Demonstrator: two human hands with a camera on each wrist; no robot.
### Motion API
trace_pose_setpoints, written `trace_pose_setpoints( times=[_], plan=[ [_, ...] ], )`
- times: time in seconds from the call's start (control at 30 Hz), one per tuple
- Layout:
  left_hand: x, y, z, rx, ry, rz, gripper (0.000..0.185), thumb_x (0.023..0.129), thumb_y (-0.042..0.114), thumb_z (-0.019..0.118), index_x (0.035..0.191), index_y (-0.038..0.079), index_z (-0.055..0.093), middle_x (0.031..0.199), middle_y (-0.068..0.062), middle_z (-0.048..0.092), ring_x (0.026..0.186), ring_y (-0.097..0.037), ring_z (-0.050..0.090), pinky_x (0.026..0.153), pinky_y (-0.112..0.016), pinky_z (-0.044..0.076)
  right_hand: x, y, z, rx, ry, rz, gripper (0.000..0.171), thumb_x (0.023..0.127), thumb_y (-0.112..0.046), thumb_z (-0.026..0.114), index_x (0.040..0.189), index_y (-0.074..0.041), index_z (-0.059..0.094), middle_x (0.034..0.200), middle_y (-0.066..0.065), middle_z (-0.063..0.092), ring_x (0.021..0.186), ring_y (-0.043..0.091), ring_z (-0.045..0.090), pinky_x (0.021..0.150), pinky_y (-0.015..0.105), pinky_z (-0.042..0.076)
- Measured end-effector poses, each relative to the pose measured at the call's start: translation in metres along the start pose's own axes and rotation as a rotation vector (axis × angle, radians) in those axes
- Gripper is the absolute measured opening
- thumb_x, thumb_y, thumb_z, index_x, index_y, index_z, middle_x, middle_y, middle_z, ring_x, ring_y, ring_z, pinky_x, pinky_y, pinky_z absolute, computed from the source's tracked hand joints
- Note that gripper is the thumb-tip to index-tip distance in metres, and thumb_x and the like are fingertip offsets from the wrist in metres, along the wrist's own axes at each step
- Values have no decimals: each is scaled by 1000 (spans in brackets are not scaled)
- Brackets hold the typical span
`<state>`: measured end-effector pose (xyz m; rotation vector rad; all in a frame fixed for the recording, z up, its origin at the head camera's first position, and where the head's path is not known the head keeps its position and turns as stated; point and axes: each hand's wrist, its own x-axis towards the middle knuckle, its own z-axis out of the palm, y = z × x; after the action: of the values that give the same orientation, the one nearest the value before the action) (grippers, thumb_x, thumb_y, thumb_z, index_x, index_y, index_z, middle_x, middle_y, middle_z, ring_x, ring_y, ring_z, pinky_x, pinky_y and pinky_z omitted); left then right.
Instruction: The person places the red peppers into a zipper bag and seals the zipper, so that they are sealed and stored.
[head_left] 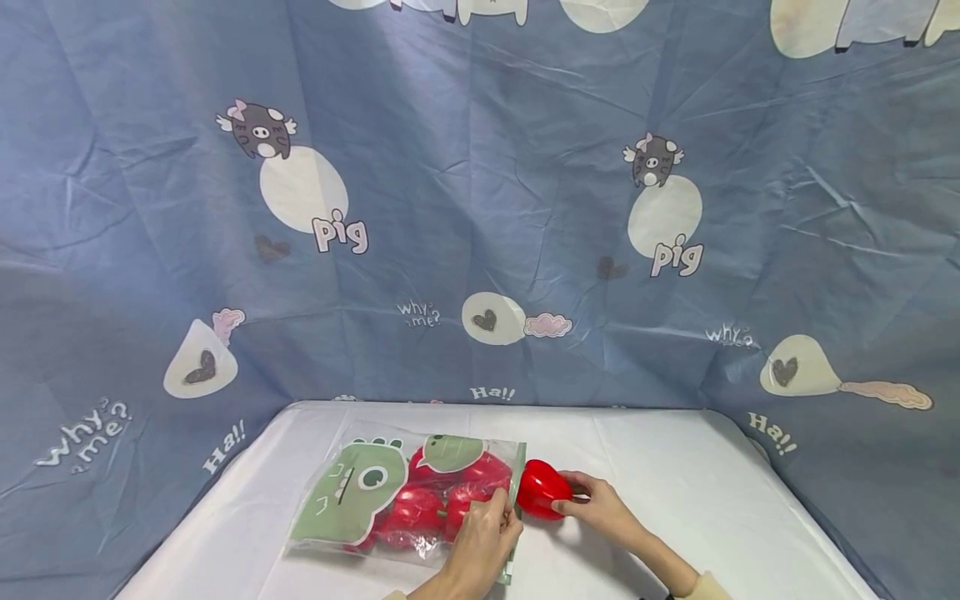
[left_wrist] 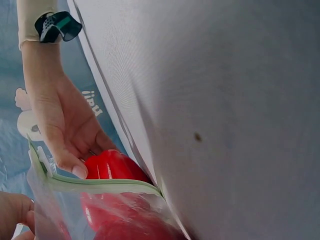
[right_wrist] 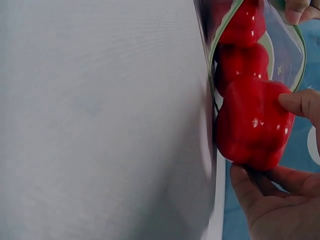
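A clear zip bag [head_left: 348, 492] with a green dinosaur print lies on the table, its mouth facing right. Several red bell peppers [head_left: 415, 510] are inside it. My left hand [head_left: 482, 542] pinches the upper layer of the bag's green-edged mouth [left_wrist: 107, 186] and lifts it, so the mouth gapes. Another red bell pepper [right_wrist: 255, 120] is at that mouth, close to the peppers within. My right hand [head_left: 603, 510] grips this pepper from its stem end, thumb on one side and fingers on the other [right_wrist: 245, 187].
A white cloth [head_left: 675, 467] covers the table. Behind and at both sides hangs a blue curtain [head_left: 525, 208] printed with pigs and lettering. A dark band [left_wrist: 57, 27] is around the right wrist.
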<state>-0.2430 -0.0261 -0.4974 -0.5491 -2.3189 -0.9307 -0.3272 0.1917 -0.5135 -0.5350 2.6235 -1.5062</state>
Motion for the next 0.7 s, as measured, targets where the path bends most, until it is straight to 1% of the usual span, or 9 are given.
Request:
trace_pose_setpoints(
  times=[0.17, 0.4, 0.53, 0.6, 0.7],
  plan=[
    [0, 1, -1, -8, -20, -14, 20, 77, -2, 64, 77, 13, 50, 61, 9, 60, 55, 9, 41, 48, -5, 36, 2, 1, 0, 13, -24, -35, 58, 80, -23, 74, 126, 6, 56, 121, 23, 63, 101, 31, 67, 82, 33, 56],
    [0, 2, -1, 5, 24, 16, 18, 76, -2, 65, 78, 11, 52, 59, 10, 57, 54, 9, 37, 48, -4, 33, 6, 0, 3, 6, -56, -74, 57, 80, -22, 74, 127, 4, 57, 121, 21, 64, 102, 29, 66, 81, 31, 56],
    [0, 2, -2, -6, 20, 14, 19, 76, -1, 65, 77, 12, 51, 57, 12, 52, 54, 9, 35, 47, -5, 30, 9, -1, 6, -6, -45, -81, 56, 79, -23, 75, 127, 2, 58, 118, 17, 64, 102, 27, 65, 83, 31, 55],
    [0, 2, -2, -5, 14, 9, 21, 76, -1, 65, 76, 13, 50, 56, 12, 50, 54, 8, 35, 47, -5, 30, 11, -2, 8, 9, -42, -82, 58, 79, -23, 75, 127, 2, 57, 118, 17, 63, 103, 28, 64, 83, 31, 55],
    [0, 2, -2, 2, 8, 8, 22, 76, -1, 65, 76, 14, 50, 57, 11, 53, 55, 8, 37, 49, -5, 32, 12, -3, 11, 60, -45, -75, 60, 79, -21, 76, 129, 5, 54, 122, 20, 61, 106, 30, 63, 85, 32, 54]
  ],
)
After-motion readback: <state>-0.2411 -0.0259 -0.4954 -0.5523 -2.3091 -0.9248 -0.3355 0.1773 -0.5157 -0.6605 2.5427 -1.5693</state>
